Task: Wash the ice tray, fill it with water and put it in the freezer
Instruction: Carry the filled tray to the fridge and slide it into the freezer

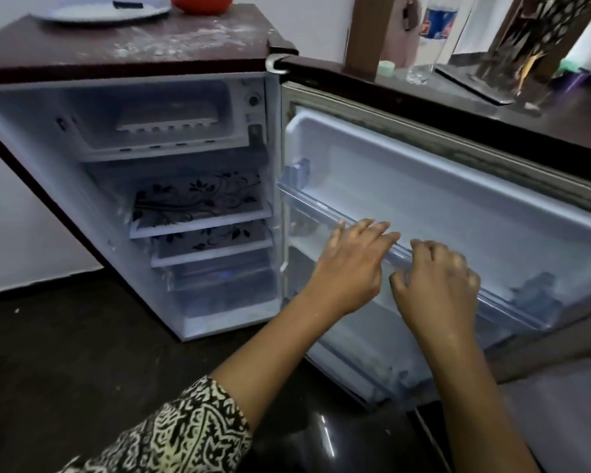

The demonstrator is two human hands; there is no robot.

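Ice tray [167, 118], white plastic, oblong: sat inside the freezer compartment [82, 131] at the top of a small maroon-topped fridge [123, 59]. It lay level, apart from both hands. Long axis ran left to right across the compartment, parallel to its front edge; one long side faced the camera, with a row of cube pockets visible along it. Contents of the pockets could not be made out.

Fridge door [458, 186] stood wide open to the right. Below the freezer: two white shelves with black floral liners [198, 213], then a clear drawer [219, 278] at the bottom; contents blurred.

Left hand [354, 268]: fingers nearly straight and spread, holding nothing, fingertips over the clear plastic rail of the door shelf [307, 203]; contact could not be confirmed. Right hand [439, 285]: just beside the left, fingers loosely curled, nothing in its grasp, in front of the same rail.

On the fridge top: a flat white plate [82, 11] carrying a small dark object, and an orange bowl [200, 1] beside it. A clear plastic bottle with a blue label [430, 35] stood upright on the dark counter behind the door.
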